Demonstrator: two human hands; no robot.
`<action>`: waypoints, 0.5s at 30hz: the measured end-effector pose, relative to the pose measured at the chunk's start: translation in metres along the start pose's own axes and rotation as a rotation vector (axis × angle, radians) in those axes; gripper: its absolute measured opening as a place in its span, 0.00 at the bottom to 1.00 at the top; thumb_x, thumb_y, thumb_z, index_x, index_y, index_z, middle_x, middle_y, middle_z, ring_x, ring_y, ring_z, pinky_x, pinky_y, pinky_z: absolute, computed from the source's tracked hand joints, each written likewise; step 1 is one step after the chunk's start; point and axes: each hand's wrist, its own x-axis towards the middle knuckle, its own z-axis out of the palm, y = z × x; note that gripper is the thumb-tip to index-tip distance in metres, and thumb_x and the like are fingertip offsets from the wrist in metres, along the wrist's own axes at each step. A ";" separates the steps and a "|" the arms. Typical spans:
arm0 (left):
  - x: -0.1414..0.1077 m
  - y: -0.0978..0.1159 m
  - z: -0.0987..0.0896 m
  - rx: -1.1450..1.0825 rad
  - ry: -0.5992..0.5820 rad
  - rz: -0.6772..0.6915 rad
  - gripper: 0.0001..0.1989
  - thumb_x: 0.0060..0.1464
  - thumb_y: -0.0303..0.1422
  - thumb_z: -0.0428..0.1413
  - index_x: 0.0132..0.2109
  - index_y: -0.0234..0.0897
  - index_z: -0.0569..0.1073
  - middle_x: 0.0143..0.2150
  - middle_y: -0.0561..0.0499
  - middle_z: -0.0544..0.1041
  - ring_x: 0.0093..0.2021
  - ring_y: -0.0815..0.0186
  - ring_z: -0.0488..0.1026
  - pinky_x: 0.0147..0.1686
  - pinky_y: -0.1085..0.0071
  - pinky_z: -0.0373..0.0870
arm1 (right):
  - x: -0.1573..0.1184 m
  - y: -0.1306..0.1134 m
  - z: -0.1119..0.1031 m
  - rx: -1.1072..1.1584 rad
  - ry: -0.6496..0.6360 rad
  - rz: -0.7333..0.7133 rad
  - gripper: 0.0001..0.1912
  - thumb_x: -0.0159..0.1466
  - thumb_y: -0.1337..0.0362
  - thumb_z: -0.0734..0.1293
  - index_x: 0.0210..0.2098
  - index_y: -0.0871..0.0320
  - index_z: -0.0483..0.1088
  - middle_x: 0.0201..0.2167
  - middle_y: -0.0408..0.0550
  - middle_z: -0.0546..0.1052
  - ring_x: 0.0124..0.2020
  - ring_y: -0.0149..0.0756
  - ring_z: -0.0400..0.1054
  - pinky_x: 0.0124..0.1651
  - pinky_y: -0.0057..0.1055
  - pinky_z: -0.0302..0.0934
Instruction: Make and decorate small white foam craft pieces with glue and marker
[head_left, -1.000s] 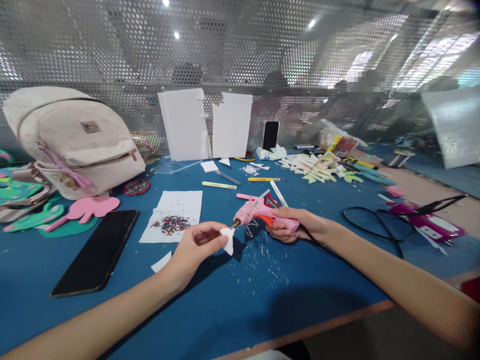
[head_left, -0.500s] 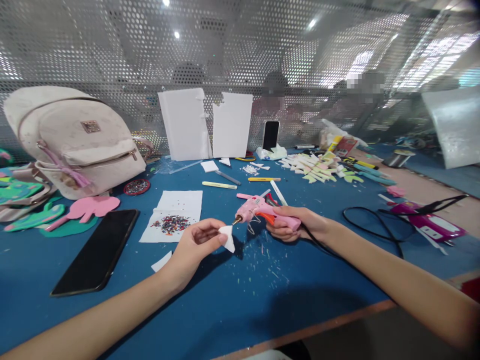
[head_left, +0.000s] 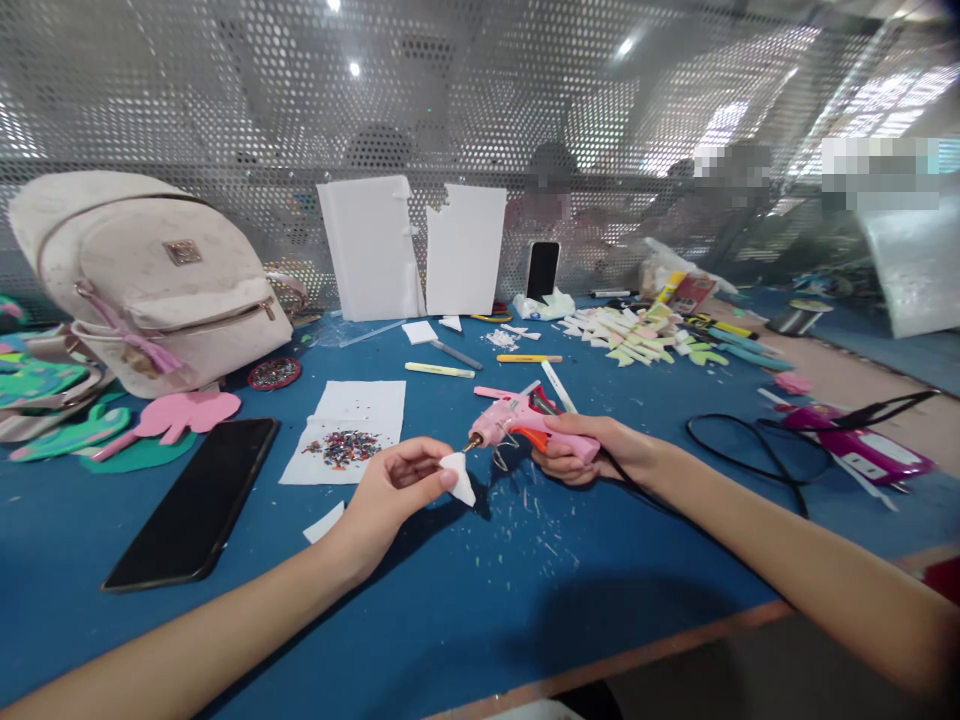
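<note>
Between the thumb and fingers of my left hand (head_left: 401, 490) is a small white piece of foam board or card (head_left: 459, 480), its pointed end down. My right hand (head_left: 600, 450) is wrapped round the handle of a pink hot glue gun (head_left: 499, 420) with an orange trigger. The gun's metal nozzle points left and sits at the upper edge of the white piece; whether it touches I cannot tell. A black cord trails from the handle under my right forearm. Left of my left hand, a white sheet (head_left: 360, 400) bears a heap of small multicoloured bits (head_left: 345, 450).
A black phone (head_left: 195, 505) and a white backpack (head_left: 150, 280) occupy the left. Markers (head_left: 529, 358), cut pale strips (head_left: 630, 330) and white boards (head_left: 465, 250) stand or lie further back. A purple power strip (head_left: 855, 440) with looped cord is at right. Perforated metal forms the back wall.
The white piece has tilted very slightly in my left hand, its lower tip shifting a little to the right. Both hands otherwise stay nearly still.
</note>
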 end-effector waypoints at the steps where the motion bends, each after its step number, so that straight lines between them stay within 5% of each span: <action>1: 0.000 0.000 0.000 0.000 -0.002 -0.001 0.12 0.65 0.36 0.58 0.50 0.34 0.73 0.46 0.47 0.76 0.41 0.62 0.76 0.42 0.61 0.76 | 0.000 0.000 0.000 0.000 -0.001 0.002 0.24 0.69 0.50 0.62 0.24 0.61 0.60 0.19 0.39 0.58 0.18 0.23 0.42 0.16 0.21 0.37; 15: -0.001 0.000 0.000 -0.007 -0.007 -0.002 0.12 0.65 0.36 0.58 0.50 0.34 0.73 0.46 0.47 0.76 0.42 0.62 0.76 0.42 0.61 0.76 | 0.001 0.000 0.000 0.005 -0.009 -0.002 0.24 0.69 0.50 0.62 0.24 0.60 0.60 0.19 0.39 0.57 0.18 0.24 0.42 0.16 0.21 0.36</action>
